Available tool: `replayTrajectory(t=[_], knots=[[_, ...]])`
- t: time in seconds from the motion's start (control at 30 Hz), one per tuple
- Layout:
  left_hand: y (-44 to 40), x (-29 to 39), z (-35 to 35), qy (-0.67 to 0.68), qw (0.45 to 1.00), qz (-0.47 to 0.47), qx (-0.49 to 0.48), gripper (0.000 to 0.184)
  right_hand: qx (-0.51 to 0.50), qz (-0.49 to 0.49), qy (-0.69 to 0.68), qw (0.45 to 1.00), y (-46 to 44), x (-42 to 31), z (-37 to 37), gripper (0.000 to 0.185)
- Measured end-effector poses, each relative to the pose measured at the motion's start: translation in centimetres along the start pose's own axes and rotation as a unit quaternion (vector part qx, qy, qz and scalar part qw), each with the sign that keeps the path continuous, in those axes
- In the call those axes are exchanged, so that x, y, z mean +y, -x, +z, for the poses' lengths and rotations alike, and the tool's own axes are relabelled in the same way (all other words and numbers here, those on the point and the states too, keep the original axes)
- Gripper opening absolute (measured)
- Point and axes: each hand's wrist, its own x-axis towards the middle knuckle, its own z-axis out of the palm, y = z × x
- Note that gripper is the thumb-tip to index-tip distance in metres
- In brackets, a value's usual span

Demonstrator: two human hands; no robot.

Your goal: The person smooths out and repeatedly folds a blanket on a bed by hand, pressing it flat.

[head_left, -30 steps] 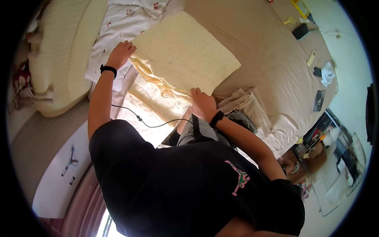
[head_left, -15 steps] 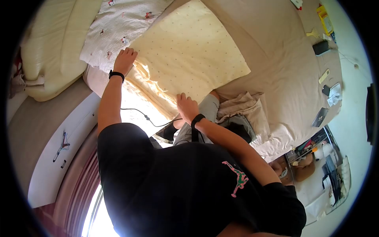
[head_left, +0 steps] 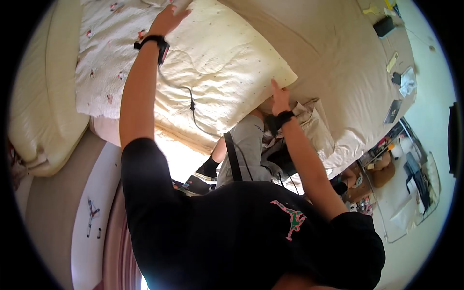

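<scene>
A pale yellow cloth (head_left: 224, 60) with small dots lies spread on the bed, its near part lightly wrinkled. My left hand (head_left: 169, 19) is at the cloth's far left, fingers apart, with nothing held. Near the cloth's right corner is my right hand (head_left: 280, 98), its fingers apart and empty; whether it touches the cloth is unclear. A dark cable (head_left: 192, 105) runs from my left wrist across the cloth towards my lap.
A white patterned cover (head_left: 104, 58) lies left of the cloth, beside a cream padded headboard (head_left: 36, 92). The beige sheet (head_left: 338, 72) bunches near my right wrist. A black case (head_left: 384, 27) and a dark card-like item (head_left: 393, 111) sit along the right edge.
Both hands have let go of the cloth's near edge. My left hand moved up and my right hand moved right and up. The folded near part of the cloth now lies spread out towards me.
</scene>
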Motion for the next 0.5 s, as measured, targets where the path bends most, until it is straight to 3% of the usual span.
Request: replayTrajectory(t=[0.07, 0.13, 0.2, 0.27, 0.33, 0.37, 0.5], knots=[[-3.9, 2.2, 1.6, -0.021, 0.994, -0.032, -0.100, 0.083, -0.006, 0.232, -0.145, 0.962, -1.1, -4.0, -0.7, 0.045], [-6.5, 3.5, 2.8, -0.065, 0.985, -0.019, -0.162, 0.088, -0.028, 0.227, -0.210, 0.951, -3.8, -2.9, -1.2, 0.046], [-7.7, 3.6, 3.0, -0.074, 0.980, 0.014, -0.183, 0.078, -0.047, 0.224, -0.275, 0.934, -6.0, -1.8, -2.0, 0.047], [-8.3, 2.8, 2.9, 0.032, 0.966, 0.038, -0.253, 0.065, -0.094, 0.137, -0.338, 0.926, -6.5, -0.6, -2.7, 0.042], [-7.4, 1.8, 3.2, 0.306, 0.922, -0.027, -0.238, 0.049, -0.077, 0.125, -0.366, 0.919, -5.5, -1.0, -3.1, 0.041], [-7.4, 1.0, 2.7, 0.364, 0.898, -0.058, -0.240, 0.039, -0.066, 0.109, -0.383, 0.915, -5.1, -1.4, -3.0, 0.039], [-5.0, 2.6, 1.6, 0.491, 0.842, -0.119, -0.190, 0.037, -0.029, 0.056, -0.397, 0.916, -5.4, -0.2, -2.3, 0.037]])
